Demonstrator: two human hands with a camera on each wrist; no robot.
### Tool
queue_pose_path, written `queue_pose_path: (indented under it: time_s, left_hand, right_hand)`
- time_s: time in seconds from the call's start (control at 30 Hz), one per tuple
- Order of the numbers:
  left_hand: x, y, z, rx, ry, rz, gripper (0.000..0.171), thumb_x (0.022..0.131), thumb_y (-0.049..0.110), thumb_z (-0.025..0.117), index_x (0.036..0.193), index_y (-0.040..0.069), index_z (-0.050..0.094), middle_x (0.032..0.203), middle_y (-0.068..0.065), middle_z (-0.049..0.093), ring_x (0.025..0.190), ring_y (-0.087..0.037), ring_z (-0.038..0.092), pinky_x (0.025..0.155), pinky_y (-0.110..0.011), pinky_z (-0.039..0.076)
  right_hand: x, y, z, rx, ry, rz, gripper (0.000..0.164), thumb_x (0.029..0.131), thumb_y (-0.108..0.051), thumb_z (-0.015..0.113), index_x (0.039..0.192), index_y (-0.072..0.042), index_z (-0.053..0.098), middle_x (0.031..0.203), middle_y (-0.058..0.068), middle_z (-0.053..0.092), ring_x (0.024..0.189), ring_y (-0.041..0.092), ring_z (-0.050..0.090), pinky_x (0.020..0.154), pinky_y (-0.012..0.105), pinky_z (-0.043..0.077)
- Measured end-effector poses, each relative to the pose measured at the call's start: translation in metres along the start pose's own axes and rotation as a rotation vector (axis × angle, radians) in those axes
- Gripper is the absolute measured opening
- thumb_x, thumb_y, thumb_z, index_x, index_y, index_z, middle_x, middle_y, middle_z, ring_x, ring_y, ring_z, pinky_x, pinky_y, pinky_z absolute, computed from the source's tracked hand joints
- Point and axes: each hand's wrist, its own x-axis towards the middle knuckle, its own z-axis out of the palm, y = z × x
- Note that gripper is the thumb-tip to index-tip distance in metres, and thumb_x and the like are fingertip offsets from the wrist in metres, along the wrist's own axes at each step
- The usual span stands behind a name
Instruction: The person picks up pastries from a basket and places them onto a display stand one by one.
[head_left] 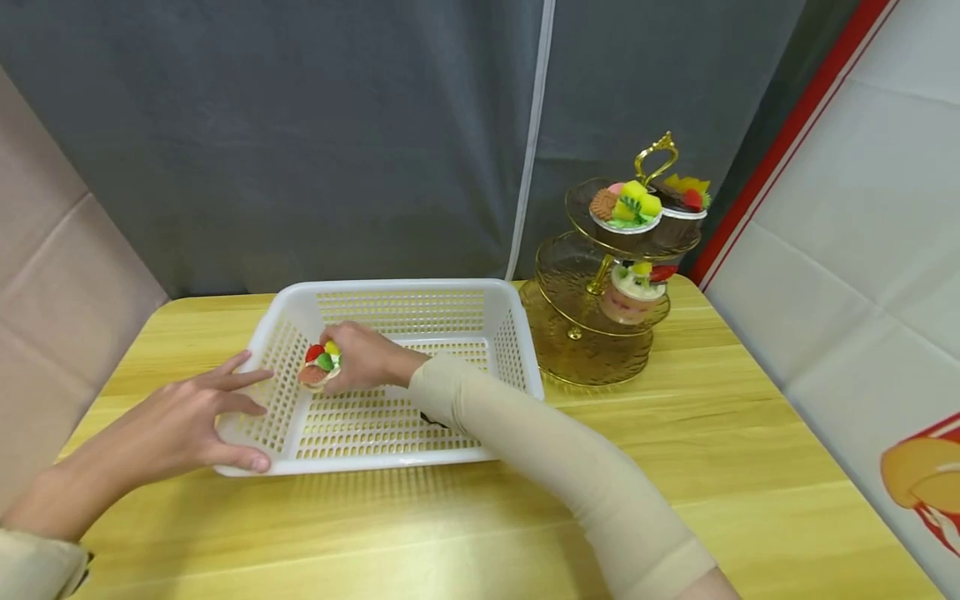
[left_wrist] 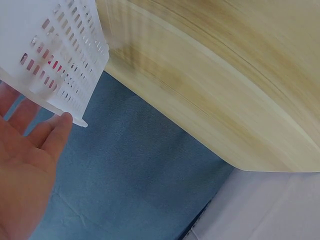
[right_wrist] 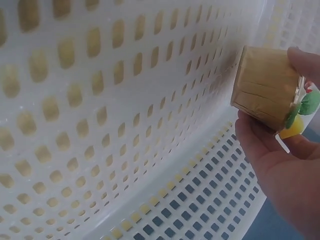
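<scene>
My right hand (head_left: 366, 357) grips a toy cupcake (head_left: 321, 367) inside the white plastic basket (head_left: 397, 286), near its left wall. Seen from the right wrist, the cupcake has a gold pleated cup (right_wrist: 267, 87), held tilted between thumb and fingers above the perforated bottom. Red, green and yellow fruit pieces and a brown part top it. At the basket's left side, my left hand (head_left: 198, 417) lies with spread fingers over the rim, its thumb by the front left corner. The left wrist view shows that hand (left_wrist: 30, 150) against the rim.
A gold-trimmed three-tier stand (head_left: 585, 358) is right of the basket on the wooden table (head_left: 420, 533). Its top tier bears two dessert cups, a fruit one (head_left: 628, 208) and a chocolate one (head_left: 681, 200); a cream dessert (head_left: 633, 293) sits on the middle tier. Grey curtain (head_left: 300, 150) hangs behind.
</scene>
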Motion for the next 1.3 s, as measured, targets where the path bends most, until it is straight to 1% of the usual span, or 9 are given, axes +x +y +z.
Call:
queue_pose_path:
  time_s: [0.13,0.2,0.33,0.43,0.6,0.8,0.93,1.03,1.3]
  left_hand:
    - [0.001,0.0,0.0,-0.001,-0.001,-0.002,0.059,0.061,0.068,0.081,0.093,0.017,0.079,0.129,-0.01,0.066,0.127,-0.046,0.049,0.062,-0.054,0.051]
    - [0.001,0.0,0.0,-0.002,-0.003,-0.002,0.059,0.061,0.067,0.082,0.093,0.017,0.079,0.13,-0.011,0.065,0.128,-0.046,0.049,0.062,-0.054,0.051]
    - [0.0,0.0,0.0,-0.004,-0.007,-0.003,0.059,0.062,0.066,0.082,0.093,0.017,0.079,0.131,-0.012,0.065,0.13,-0.046,0.048,0.064,-0.056,0.051]
    - [0.0,0.0,0.0,-0.003,-0.009,-0.003,0.059,0.062,0.066,0.082,0.093,0.017,0.079,0.131,-0.011,0.064,0.13,-0.046,0.048,0.063,-0.056,0.051]
    - [0.0,0.0,0.0,0.005,-0.013,-0.001,0.059,0.062,0.067,0.082,0.093,0.017,0.079,0.131,-0.01,0.065,0.129,-0.045,0.048,0.061,-0.051,0.05]
    - [-0.001,0.0,0.0,0.008,-0.01,-0.004,0.059,0.061,0.067,0.082,0.094,0.017,0.079,0.132,-0.011,0.064,0.129,-0.044,0.048,0.062,-0.051,0.051]
    - [-0.002,-0.001,-0.001,0.015,-0.01,-0.009,0.059,0.061,0.067,0.082,0.094,0.017,0.079,0.132,-0.01,0.064,0.13,-0.043,0.048,0.062,-0.051,0.05]
    - [-0.003,-0.001,-0.001,0.014,-0.015,-0.016,0.059,0.061,0.067,0.082,0.094,0.017,0.079,0.132,-0.01,0.064,0.131,-0.043,0.047,0.061,-0.052,0.05]
    - [-0.003,-0.001,0.0,0.018,-0.006,-0.008,0.058,0.061,0.066,0.083,0.093,0.018,0.079,0.131,-0.011,0.064,0.13,-0.043,0.048,0.062,-0.051,0.05]
  right_hand:
    - [-0.003,0.001,-0.002,0.07,0.01,0.042,0.056,0.079,-0.031,0.084,0.125,-0.01,0.06,0.11,-0.006,0.06,0.094,0.006,0.052,0.075,0.013,0.042]
    - [-0.004,0.002,-0.003,0.107,0.02,0.043,0.056,0.078,-0.03,0.084,0.125,-0.01,0.061,0.112,-0.005,0.061,0.094,0.006,0.053,0.075,0.013,0.042]
    - [-0.006,0.001,-0.005,0.156,0.046,0.014,0.056,0.077,-0.027,0.085,0.124,-0.007,0.062,0.106,-0.005,0.062,0.09,0.006,0.055,0.076,0.012,0.042]
    - [-0.009,0.0,-0.006,0.174,0.067,-0.009,0.055,0.077,-0.025,0.085,0.123,-0.006,0.062,0.103,-0.006,0.061,0.088,0.006,0.055,0.075,0.012,0.042]
    - [-0.018,-0.003,-0.009,0.182,0.063,-0.019,0.054,0.078,-0.026,0.085,0.123,-0.006,0.062,0.103,-0.007,0.06,0.087,0.005,0.055,0.073,0.011,0.043]
    - [-0.028,-0.005,-0.018,0.177,0.079,-0.04,0.055,0.077,-0.027,0.085,0.122,-0.006,0.062,0.101,-0.007,0.059,0.085,0.005,0.055,0.07,0.011,0.045]
    - [-0.034,-0.007,-0.027,0.183,0.088,-0.033,0.062,0.077,-0.03,0.086,0.128,-0.006,0.061,0.109,-0.006,0.061,0.087,0.006,0.055,0.071,0.011,0.045]
    - [-0.04,-0.008,-0.031,0.197,0.098,-0.036,0.064,0.076,-0.03,0.086,0.13,-0.007,0.06,0.11,-0.006,0.062,0.088,0.006,0.055,0.073,0.011,0.044]
    - [-0.057,-0.004,-0.048,0.306,0.136,-0.071,0.058,0.075,-0.024,0.086,0.125,-0.008,0.062,0.104,-0.006,0.061,0.088,0.01,0.06,0.072,0.015,0.048]
